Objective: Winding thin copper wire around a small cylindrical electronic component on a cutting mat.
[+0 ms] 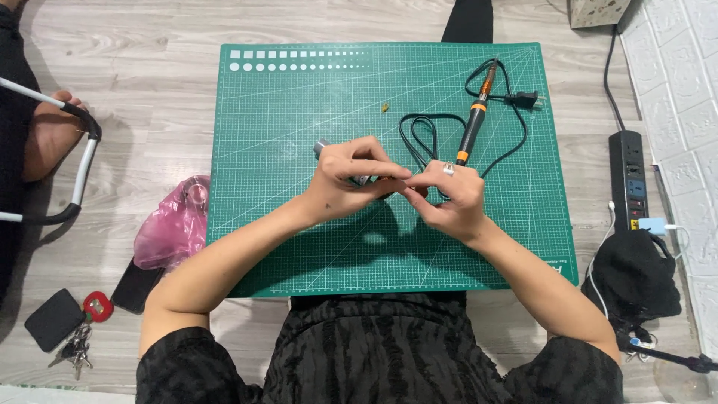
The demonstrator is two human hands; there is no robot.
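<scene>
My left hand [351,178] is closed around a small grey cylindrical object [323,147], whose end sticks out above my thumb. My right hand [452,193], with a ring on one finger, meets the left at the fingertips and pinches something small that my fingers hide. Both hands hover over the middle of a green cutting mat [299,105]. A soldering iron [473,127] with an orange and black handle lies just beyond my right hand, its black cord [419,135] looped on the mat with the plug [526,99] unplugged.
A tiny yellowish bit [385,108] lies on the mat. A pink plastic bag [173,224], a dark phone [133,288], a black pouch [54,319] and keys [75,348] lie left. A power strip [627,176] and black cloth [634,273] sit right. Another person's hand [48,127] holds a white tube at left.
</scene>
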